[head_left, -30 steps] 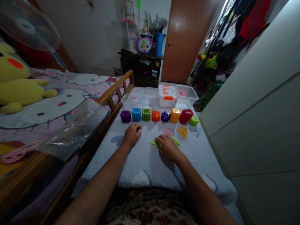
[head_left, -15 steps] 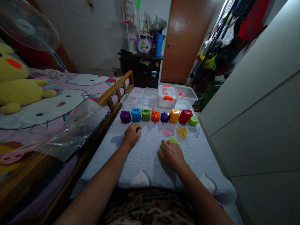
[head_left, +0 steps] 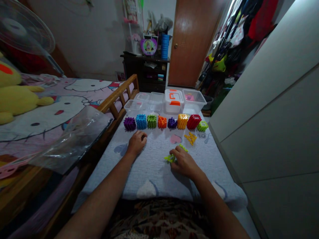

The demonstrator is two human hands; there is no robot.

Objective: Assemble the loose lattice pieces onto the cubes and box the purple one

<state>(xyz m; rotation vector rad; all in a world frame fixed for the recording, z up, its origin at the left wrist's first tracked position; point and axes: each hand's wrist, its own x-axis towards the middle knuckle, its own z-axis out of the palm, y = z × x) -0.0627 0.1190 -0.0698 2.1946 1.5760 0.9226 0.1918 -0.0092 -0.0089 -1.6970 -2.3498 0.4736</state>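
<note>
My right hand is closed on a lime-green plastic building piece, low over the cloth. The piece pokes out left of the fingers, and more lime green shows beyond the knuckles; whether it is the same piece I cannot tell. My left hand rests on the cloth with fingers curled in, and nothing shows in them. Just beyond it stand a purple stack and a blue stack of lattice pieces. Several yellow pieces lie loose past my right hand.
The row continues with green, orange, dark purple, yellow, red and lime stacks. Behind are a lidded clear box and an open one. A wooden bed rail borders the left side.
The lime-green piece in my right hand has turned and sticks out further to the left of the fingers. My left hand stays in place. The view has shifted slightly.
</note>
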